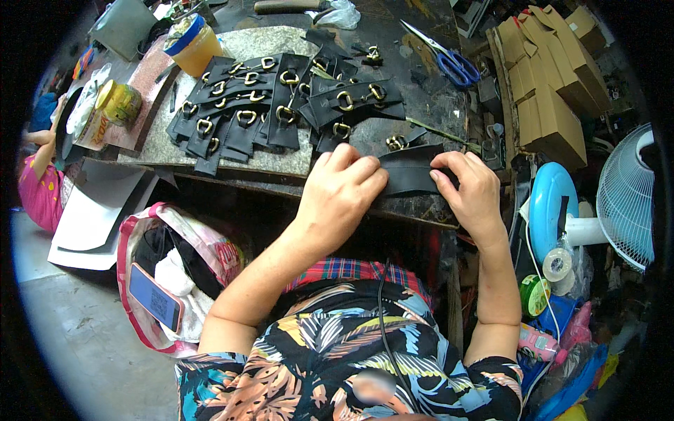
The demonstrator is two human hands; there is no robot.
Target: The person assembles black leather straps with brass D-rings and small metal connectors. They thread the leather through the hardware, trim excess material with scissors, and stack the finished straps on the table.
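Observation:
A flat black leather-like piece [408, 171] lies stretched between my hands at the near edge of the worktable. My left hand [344, 184] grips its left end with the fingers closed. My right hand [472, 184] pinches the other end between thumb and fingertips. Just beyond the piece lies a small gold metal buckle [396, 142] on a dark strip. To the left, many black straps [235, 105] with gold-coloured rings are heaped on a pale stone slab [284, 40]. More ringed black straps [358, 99] lie beside that heap, farther from me than my hands.
Blue-handled scissors [456, 69] lie at the table's far right. Cardboard boxes [551, 123] and a white-and-blue fan [554, 203] stand to the right. A container of amber liquid [193, 48] and a yellow jar [119, 104] are at left. Below hangs a bag holding a phone [154, 298].

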